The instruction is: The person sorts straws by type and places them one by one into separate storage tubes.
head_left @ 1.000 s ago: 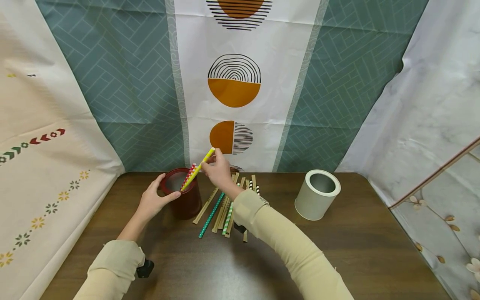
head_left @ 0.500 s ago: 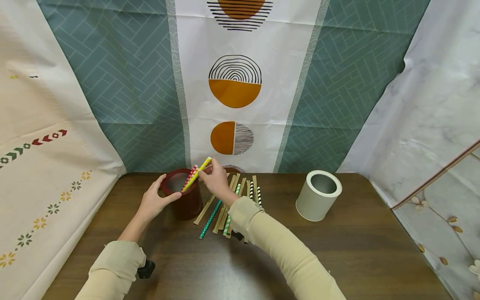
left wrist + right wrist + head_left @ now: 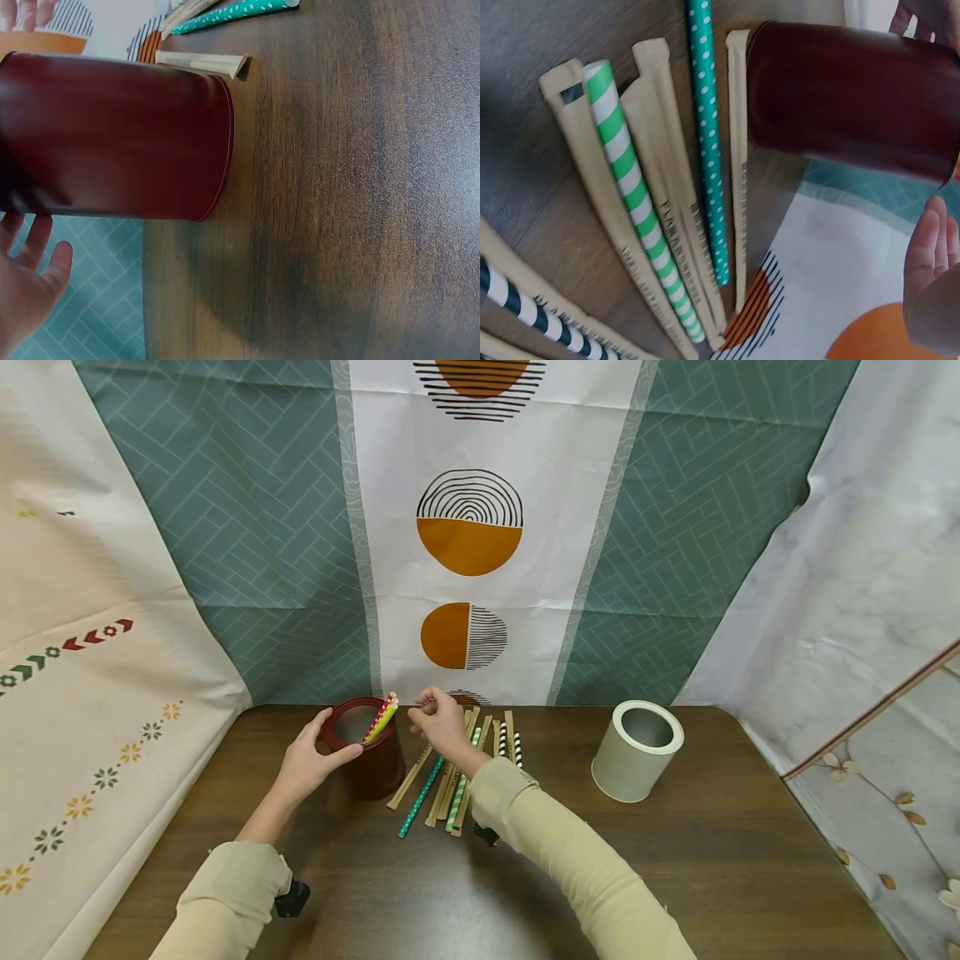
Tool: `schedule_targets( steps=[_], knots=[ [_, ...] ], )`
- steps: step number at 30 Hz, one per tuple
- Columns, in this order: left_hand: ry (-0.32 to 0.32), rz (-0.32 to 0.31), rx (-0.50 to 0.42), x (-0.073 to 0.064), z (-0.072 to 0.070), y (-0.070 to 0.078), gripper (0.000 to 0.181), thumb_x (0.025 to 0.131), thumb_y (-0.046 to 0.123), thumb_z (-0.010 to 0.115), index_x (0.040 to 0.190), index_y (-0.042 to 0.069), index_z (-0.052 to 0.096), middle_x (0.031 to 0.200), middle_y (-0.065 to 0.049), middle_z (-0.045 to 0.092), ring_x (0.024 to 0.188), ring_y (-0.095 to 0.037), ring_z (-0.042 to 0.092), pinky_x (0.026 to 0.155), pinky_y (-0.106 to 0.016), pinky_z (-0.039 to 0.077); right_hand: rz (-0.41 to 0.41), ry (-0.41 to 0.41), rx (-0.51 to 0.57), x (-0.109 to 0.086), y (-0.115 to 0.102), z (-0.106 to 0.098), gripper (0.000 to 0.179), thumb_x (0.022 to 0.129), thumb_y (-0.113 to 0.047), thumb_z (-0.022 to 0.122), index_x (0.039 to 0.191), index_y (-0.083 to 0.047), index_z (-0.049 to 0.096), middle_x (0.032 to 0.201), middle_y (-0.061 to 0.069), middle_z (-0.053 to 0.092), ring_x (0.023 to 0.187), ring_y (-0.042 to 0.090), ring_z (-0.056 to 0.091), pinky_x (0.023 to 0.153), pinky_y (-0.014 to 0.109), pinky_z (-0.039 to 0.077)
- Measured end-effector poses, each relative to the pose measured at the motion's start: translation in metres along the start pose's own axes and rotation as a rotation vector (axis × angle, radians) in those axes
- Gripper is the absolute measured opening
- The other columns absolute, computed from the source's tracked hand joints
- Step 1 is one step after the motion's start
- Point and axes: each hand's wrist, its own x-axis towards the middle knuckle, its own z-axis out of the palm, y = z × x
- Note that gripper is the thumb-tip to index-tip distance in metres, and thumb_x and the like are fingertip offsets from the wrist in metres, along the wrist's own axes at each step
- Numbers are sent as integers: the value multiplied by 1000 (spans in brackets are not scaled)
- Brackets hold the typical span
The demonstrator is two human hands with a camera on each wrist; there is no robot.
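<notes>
A dark red canister [image 3: 377, 772] stands upright on the table. Over its right rim lean a yellow straw [image 3: 384, 723] and a red straw with white dots [image 3: 376, 719], lower ends inside. My left hand [image 3: 309, 758] holds the canister near the rim, thumb across the front, fingers at the far left side. Just right of the straw tops, my right hand [image 3: 442, 724] hangs apart from them, fingers loosely bent and nothing held. Beneath it lie a teal dotted straw [image 3: 705, 135], a green-and-white striped straw [image 3: 634, 180] and several paper-wrapped straws [image 3: 607, 202].
A white canister [image 3: 628, 768] stands upright at the right of the wooden table [image 3: 360, 893]. Black-and-white striped straws [image 3: 517, 748] lie in the pile's right part. Patterned cloth [image 3: 277, 552] hangs behind the table's far edge.
The yellow straw has slid down into the canister beside the red dotted one. My right hand has let go of it and drawn a little to the right. The left hand stays put.
</notes>
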Motion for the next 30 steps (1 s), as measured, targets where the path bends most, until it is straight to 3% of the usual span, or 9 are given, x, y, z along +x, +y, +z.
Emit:
schedule_targets(
  steps=[3, 9, 13, 16, 18, 20, 24, 30],
  knots=[
    [0, -2, -1, 0, 0, 0, 91, 73, 46, 66, 141, 11, 18, 141, -20, 26, 125, -38, 29, 93, -58, 29, 6, -1, 11, 0, 3, -7, 17, 84, -8, 57, 97, 1, 52, 79, 12, 59, 70, 33, 64, 54, 27, 50],
    [-1, -4, 1, 0, 0, 0, 90, 74, 46, 66, 141, 11, 18, 141, -20, 26, 125, -38, 29, 93, -58, 29, 27, -4, 34, -6, -1, -21, 21, 84, -5, 56, 100, 8, 50, 76, 10, 55, 54, 8, 56, 49, 19, 44],
    [4, -3, 16, 0, 0, 0, 90, 74, 46, 65, 141, 10, 18, 141, -20, 26, 124, -38, 30, 93, -59, 30, 34, 7, 41, -6, 9, -27, 23, 84, -5, 57, 100, 8, 49, 75, 9, 54, 54, 12, 56, 51, 25, 47],
    [4, -7, 25, -1, -1, 1, 89, 74, 46, 65, 141, 10, 18, 141, -21, 26, 125, -39, 29, 93, -59, 29, 20, 15, 35, -2, 30, -31, 19, 84, -9, 58, 97, 2, 50, 72, 3, 52, 56, 14, 57, 52, 29, 48],
    [3, -9, 27, -1, -1, 2, 89, 75, 46, 65, 141, 11, 18, 141, -21, 26, 125, -39, 28, 94, -59, 29, 32, 13, 36, -2, 36, -35, 18, 84, -10, 57, 97, 0, 50, 73, 1, 52, 56, 8, 54, 52, 27, 48],
    [2, -11, 26, -1, -1, 2, 89, 75, 45, 65, 141, 11, 18, 141, -21, 25, 126, -39, 27, 94, -59, 28, 43, 1, 31, -2, 42, -40, 18, 85, -12, 57, 98, -2, 50, 75, 1, 51, 58, 8, 55, 53, 25, 48],
    [7, -3, 26, 0, 0, 0, 89, 74, 45, 65, 141, 10, 19, 141, -21, 26, 125, -40, 28, 94, -59, 28, 82, -35, 23, -4, 51, -51, 24, 85, -12, 56, 103, 1, 49, 78, 2, 51, 60, 9, 55, 58, 33, 50],
    [11, 13, 20, 2, 1, -2, 89, 74, 45, 65, 141, 10, 19, 140, -21, 27, 124, -39, 31, 93, -59, 30, 177, -99, -7, -8, 62, -67, 29, 85, -16, 59, 110, -6, 50, 85, 5, 51, 77, 31, 57, 67, 52, 46]
  ],
)
